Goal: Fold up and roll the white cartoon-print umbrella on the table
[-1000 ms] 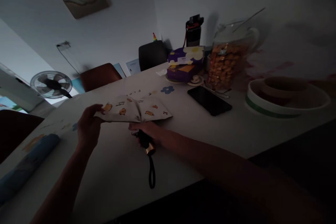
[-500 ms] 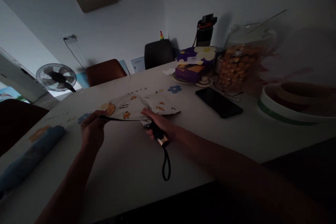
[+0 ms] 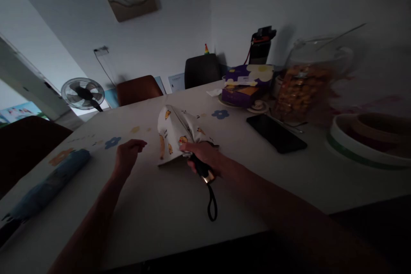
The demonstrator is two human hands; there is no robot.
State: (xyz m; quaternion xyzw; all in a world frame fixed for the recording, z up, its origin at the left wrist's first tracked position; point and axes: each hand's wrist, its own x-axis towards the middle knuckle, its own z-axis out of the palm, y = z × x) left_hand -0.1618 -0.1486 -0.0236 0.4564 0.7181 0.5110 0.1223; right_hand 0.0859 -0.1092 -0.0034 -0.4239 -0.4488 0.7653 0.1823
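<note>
A folding umbrella [image 3: 175, 130], its loose white canopy printed with small orange cartoon figures, lies over the table and points away from me. My right hand [image 3: 205, 156] is wrapped round its black handle, which ends in a gold band with a black wrist loop [image 3: 212, 205] hanging below. Part of the canopy's near edge rests under my right thumb. To the left of the canopy and apart from it, my left hand [image 3: 128, 156] is held with curled fingers and nothing visible in them. A second, blue umbrella [image 3: 53, 184] lies rolled up at the left.
On the right are a black phone [image 3: 276, 132], purple boxes [image 3: 242, 87] on a plate, a glass jar [image 3: 303, 87] of brown pieces, a dark bottle [image 3: 260, 47] and a white-green bowl [image 3: 349, 150]. Chairs [image 3: 139, 90] and a fan [image 3: 82, 93] stand beyond the white table [image 3: 154, 218].
My left hand has let go of the canopy's edge and moved slightly right. The canopy panel it held out has dropped and bunched around the umbrella. My right hand keeps its hold; the view has shifted.
</note>
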